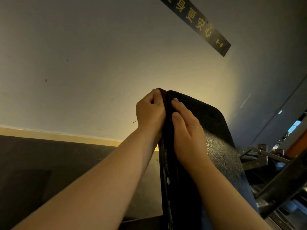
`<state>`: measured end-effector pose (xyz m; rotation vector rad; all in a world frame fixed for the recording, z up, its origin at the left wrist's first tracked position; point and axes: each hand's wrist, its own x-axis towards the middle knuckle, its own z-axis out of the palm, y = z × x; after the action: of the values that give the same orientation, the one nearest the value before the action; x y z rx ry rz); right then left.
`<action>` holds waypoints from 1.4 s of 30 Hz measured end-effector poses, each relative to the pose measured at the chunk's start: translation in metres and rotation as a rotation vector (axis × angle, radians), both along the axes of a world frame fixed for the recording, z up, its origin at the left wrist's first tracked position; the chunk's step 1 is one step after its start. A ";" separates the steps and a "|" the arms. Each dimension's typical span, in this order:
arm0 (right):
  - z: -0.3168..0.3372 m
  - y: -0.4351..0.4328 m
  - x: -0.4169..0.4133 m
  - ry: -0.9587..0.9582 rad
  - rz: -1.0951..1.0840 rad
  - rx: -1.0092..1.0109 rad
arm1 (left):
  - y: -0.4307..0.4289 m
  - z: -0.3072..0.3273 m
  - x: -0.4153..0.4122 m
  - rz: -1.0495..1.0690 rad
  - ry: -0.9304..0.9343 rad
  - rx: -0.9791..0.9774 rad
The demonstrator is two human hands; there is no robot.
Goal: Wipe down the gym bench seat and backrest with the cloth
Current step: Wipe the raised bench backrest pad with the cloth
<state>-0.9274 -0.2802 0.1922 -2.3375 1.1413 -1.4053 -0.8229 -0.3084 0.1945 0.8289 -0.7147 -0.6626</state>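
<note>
left hand (pixel 150 112) curls round the dark red cloth (pixel 163 94) at the top left edge of the backrest (pixel 216 130). right hand (pixel 187 130) lies flat on it, fingers straight. metal frame (pixel 265 156) stands at right. cloth mostly hidden.

1. The left hand (pixel 150 112) grips a dark red cloth (pixel 164 94) against the upper left edge of the backrest (pixel 219 133).
2. The right hand (pixel 187 131) lies flat on the backrest.
3. A black sign (pixel 199 22) is fixed to the wall above the backrest.
</note>
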 end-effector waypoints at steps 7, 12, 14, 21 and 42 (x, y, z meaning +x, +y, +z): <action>-0.001 -0.003 -0.001 -0.009 0.004 -0.005 | 0.056 -0.059 -0.035 -0.059 -0.107 -0.070; 0.000 -0.001 -0.001 0.006 -0.004 -0.005 | 0.020 -0.019 -0.011 -0.052 -0.037 -0.025; 0.001 -0.001 0.000 0.011 -0.008 -0.004 | 0.005 -0.006 -0.001 -0.026 -0.037 -0.035; -0.001 -0.003 -0.001 0.006 -0.016 -0.017 | 0.067 -0.064 -0.040 -0.092 -0.049 -0.049; 0.003 0.000 0.001 -0.014 0.001 0.003 | 0.006 -0.011 -0.005 0.001 -0.184 -0.045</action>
<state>-0.9265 -0.2800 0.1949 -2.3217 1.1380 -1.4163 -0.8280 -0.3024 0.1833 0.8561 -0.8922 -0.5723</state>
